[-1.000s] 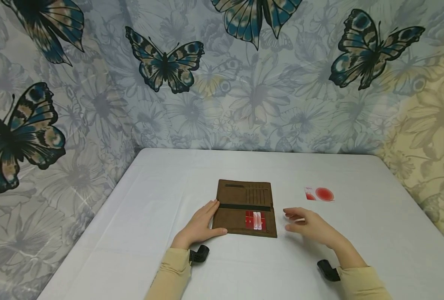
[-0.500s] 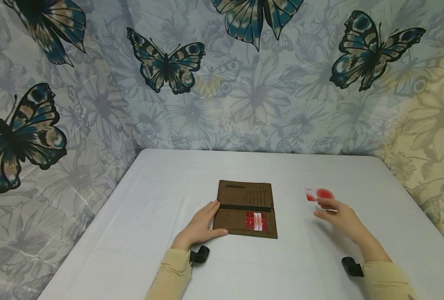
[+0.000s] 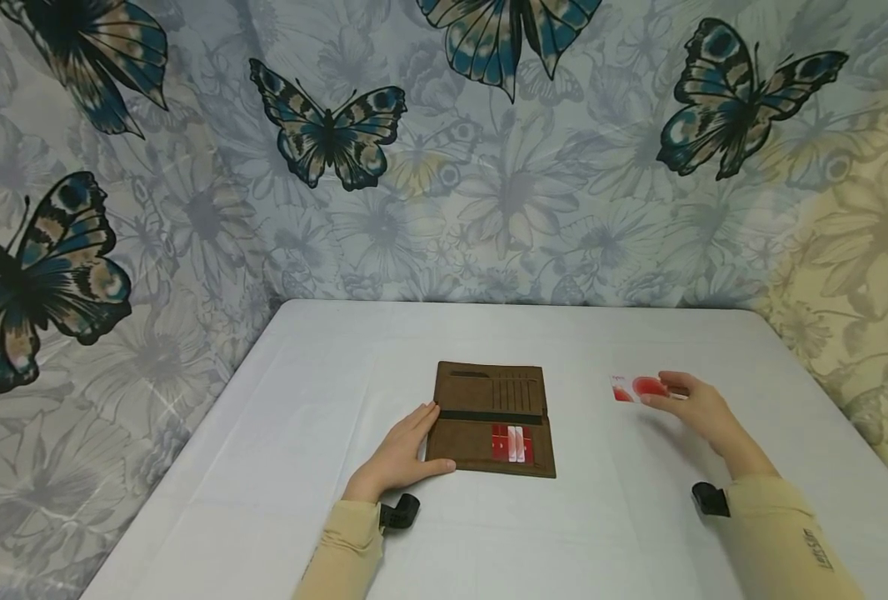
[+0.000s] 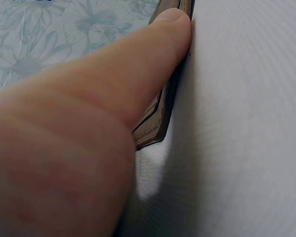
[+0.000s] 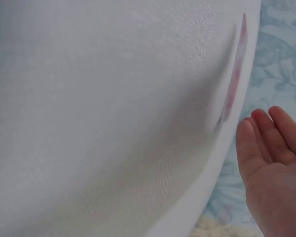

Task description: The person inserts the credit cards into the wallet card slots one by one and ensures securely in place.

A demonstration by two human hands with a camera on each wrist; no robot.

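An open brown wallet (image 3: 459, 392) lies flat on the table, with red and white cards (image 3: 511, 443) showing in its near half. My left hand (image 3: 395, 454) rests at its left side, fingers straight along the edge and thumb on the near edge. The left wrist view shows that thumb (image 4: 138, 59) across the wallet's corner (image 4: 150, 131). Farther right lies a red and white card (image 3: 624, 390). Around its right end hovers my right hand (image 3: 702, 412), fingers bent loosely. In the right wrist view the card (image 5: 235, 74) lies flat, with the fingertips just beside it.
The white-covered table (image 3: 264, 467) reaches back to a wall (image 3: 519, 200) of flowered cloth with large butterflies. Black wrist cameras sit at the left cuff (image 3: 399, 510) and the right cuff (image 3: 710, 499).
My right hand has moved from beside the wallet rightward and away from me to the card's right end. The left hand and the wallet have stayed in place.
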